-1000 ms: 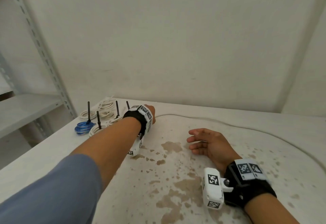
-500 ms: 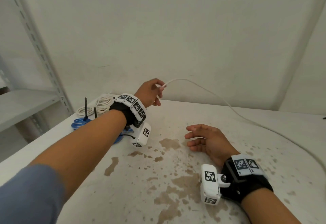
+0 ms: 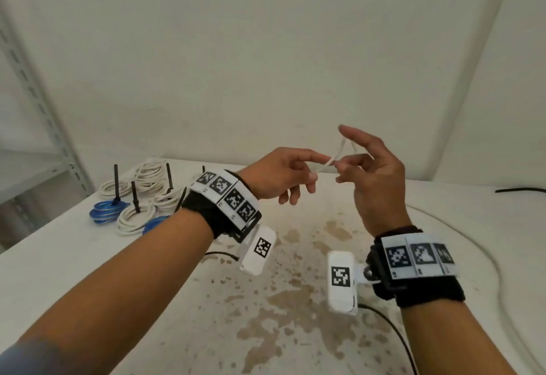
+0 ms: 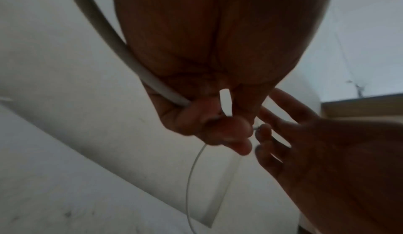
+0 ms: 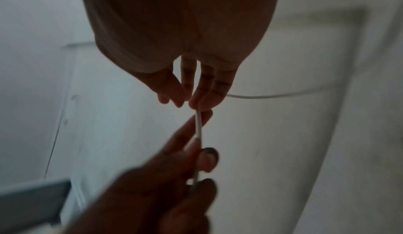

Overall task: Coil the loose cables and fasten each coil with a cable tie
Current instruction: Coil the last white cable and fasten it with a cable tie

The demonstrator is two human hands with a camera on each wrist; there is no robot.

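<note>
A long loose white cable (image 3: 489, 259) curves over the right side of the stained table (image 3: 274, 324) and rises to my hands. My left hand (image 3: 320, 168) pinches its free end between thumb and index finger, held up above the table's middle. Facing it, my right hand (image 3: 338, 172) has its index finger raised and its other fingertips and thumb closed on the same cable (image 5: 199, 125) just past the left hand's pinch. In the left wrist view the cable (image 4: 122, 53) runs along my left palm to the curled fingers (image 4: 231, 131). The right wrist view shows the strand leaving sideways behind my right hand (image 5: 187, 104).
Several tied coils lie at the table's back left, white ones (image 3: 134, 218) and blue ones (image 3: 105, 212), with black cable ties sticking up. A metal shelf upright (image 3: 44, 114) stands at the left. A black cable (image 3: 520, 190) lies at the far right edge. The wall is close behind.
My left hand picked the cable end up near the coils and carried it up and rightward. My right hand left the table and rose to meet it, taking hold of the cable.
</note>
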